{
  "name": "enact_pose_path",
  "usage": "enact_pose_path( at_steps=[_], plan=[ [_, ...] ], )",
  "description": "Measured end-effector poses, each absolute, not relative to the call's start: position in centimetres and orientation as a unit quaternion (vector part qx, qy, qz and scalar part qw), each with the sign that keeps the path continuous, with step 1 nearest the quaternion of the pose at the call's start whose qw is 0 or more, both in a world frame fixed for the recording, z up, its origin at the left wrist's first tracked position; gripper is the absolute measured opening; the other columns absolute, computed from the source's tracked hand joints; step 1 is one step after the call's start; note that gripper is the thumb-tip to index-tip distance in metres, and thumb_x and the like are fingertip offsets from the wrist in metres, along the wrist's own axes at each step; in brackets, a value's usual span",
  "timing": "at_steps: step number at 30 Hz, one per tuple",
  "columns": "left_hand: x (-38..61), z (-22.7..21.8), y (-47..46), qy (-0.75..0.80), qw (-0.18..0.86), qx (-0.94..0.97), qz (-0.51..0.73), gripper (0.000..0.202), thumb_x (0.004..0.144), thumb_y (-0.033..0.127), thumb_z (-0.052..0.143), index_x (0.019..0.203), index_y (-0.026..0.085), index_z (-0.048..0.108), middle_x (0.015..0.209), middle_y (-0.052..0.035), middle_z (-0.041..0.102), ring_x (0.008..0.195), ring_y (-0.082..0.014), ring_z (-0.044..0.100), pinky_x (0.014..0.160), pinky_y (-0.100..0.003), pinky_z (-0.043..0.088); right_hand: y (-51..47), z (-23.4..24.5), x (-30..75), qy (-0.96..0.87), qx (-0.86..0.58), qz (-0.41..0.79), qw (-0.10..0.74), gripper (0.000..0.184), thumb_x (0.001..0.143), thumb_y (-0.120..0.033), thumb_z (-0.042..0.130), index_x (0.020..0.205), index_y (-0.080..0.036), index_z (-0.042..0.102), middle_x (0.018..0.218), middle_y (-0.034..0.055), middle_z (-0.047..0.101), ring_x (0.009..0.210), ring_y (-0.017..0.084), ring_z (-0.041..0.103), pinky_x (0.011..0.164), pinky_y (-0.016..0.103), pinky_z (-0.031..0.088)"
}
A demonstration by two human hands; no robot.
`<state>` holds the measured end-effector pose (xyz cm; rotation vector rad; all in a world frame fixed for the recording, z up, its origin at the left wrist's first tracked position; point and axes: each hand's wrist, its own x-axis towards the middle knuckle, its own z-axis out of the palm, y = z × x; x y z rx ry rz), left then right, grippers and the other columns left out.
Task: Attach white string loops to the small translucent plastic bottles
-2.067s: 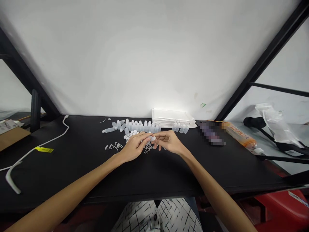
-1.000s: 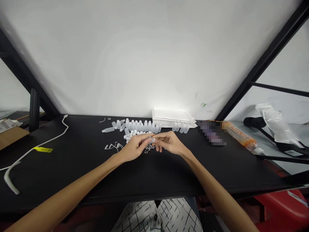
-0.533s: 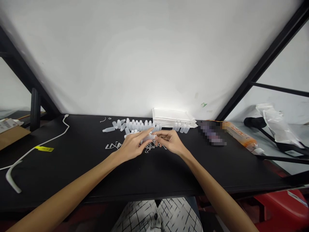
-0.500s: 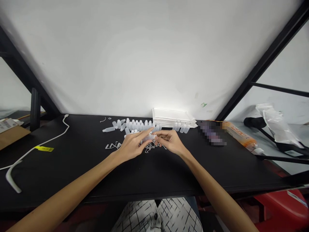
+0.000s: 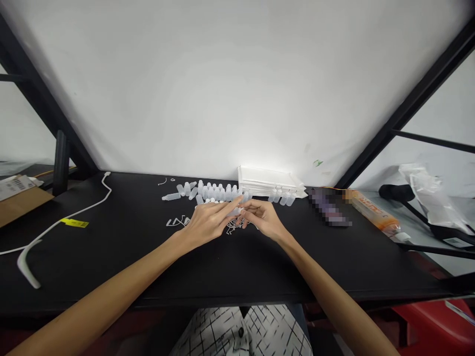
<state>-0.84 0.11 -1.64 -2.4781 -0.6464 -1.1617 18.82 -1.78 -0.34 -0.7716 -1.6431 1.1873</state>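
Note:
My left hand point(image 5: 210, 221) and my right hand point(image 5: 261, 217) meet at the middle of the black table point(image 5: 129, 257). Both pinch one small translucent plastic bottle point(image 5: 236, 211) between their fingertips. Just behind the hands stands a row of several similar small bottles point(image 5: 215, 192), some lying on their sides at the left end. Thin white plastic scraps point(image 5: 177, 222) lie left of my left hand and under the fingers.
A stack of white trays point(image 5: 269, 181) rests against the wall behind the bottles. An orange tube point(image 5: 373, 213) and a blurred dark object point(image 5: 328, 210) lie right. A white cable point(image 5: 55, 225) with a yellow tag point(image 5: 74, 223) runs at left. A cardboard box point(image 5: 18, 195) sits far left.
The hands stayed together on the small bottle, turning it slightly between the fingertips; my left index finger straightened. The view shifted a little right and down.

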Motion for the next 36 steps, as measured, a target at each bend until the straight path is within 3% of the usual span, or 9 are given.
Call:
enact_pose_path(
  at_steps=[3, 7, 14, 25, 36],
  plan=[
    [-0.83, -1.56, 0.12, -0.233, 0.162, -0.869, -0.406, 0.045, 0.094, 0.022, 0.051, 0.138, 0.017, 0.045, 0.09, -0.0054, 0.072, 0.063, -0.0117, 0.061, 0.054, -0.021, 0.046, -1.84, -0.22, 18.77, -0.668, -0.314, 0.48, 0.474, 0.027, 0.079, -0.038, 0.07, 0.091, -0.014, 0.068, 0.073, 0.0049, 0.068, 0.066, 0.019, 0.068, 0.054, 0.03, 0.055],
    [-0.84, -1.32, 0.12, -0.271, 0.054, -0.872, -0.404, 0.046, 0.093, 0.029, 0.054, 0.137, 0.018, 0.048, 0.103, -0.008, 0.069, 0.065, -0.0112, 0.061, 0.052, -0.021, 0.047, -1.92, -0.17, 18.82, -0.685, -0.338, 0.435, 0.478, 0.03, 0.081, -0.04, 0.067, 0.097, -0.015, 0.069, 0.072, 0.0049, 0.068, 0.066, 0.018, 0.067, 0.057, 0.03, 0.056],
    [-0.79, -0.73, -0.03, -0.291, -0.07, -0.871, -0.389, 0.028, 0.096, 0.026, 0.047, 0.117, 0.017, 0.063, 0.101, -0.008, 0.066, 0.071, -0.0128, 0.061, 0.058, -0.024, 0.049, -1.74, -0.55, 19.05, -0.698, -0.358, 0.383, 0.487, 0.028, 0.082, -0.034, 0.066, 0.104, -0.017, 0.069, 0.077, 0.0057, 0.068, 0.073, 0.019, 0.067, 0.057, 0.029, 0.056],
    [-0.86, -1.18, 0.04, -0.271, 0.013, -0.878, -0.394, 0.022, 0.094, 0.019, 0.049, 0.112, 0.015, 0.061, 0.103, -0.0079, 0.065, 0.068, -0.0116, 0.06, 0.058, -0.024, 0.047, -1.74, -0.63, 18.86, -0.684, -0.357, 0.41, 0.487, 0.028, 0.082, -0.036, 0.065, 0.101, -0.016, 0.07, 0.079, 0.0063, 0.068, 0.071, 0.02, 0.069, 0.055, 0.029, 0.055],
    [-0.88, -1.57, 0.18, -0.211, 0.055, -0.877, -0.428, 0.022, 0.094, 0.015, 0.049, 0.113, 0.015, 0.06, 0.101, -0.0098, 0.066, 0.083, -0.0156, 0.063, 0.066, -0.027, 0.054, -2.11, -0.03, 18.71, -0.661, -0.35, 0.445, 0.493, 0.028, 0.075, -0.038, 0.073, 0.091, -0.015, 0.072, 0.07, 0.0047, 0.069, 0.064, 0.017, 0.066, 0.059, 0.031, 0.058]
  ],
)
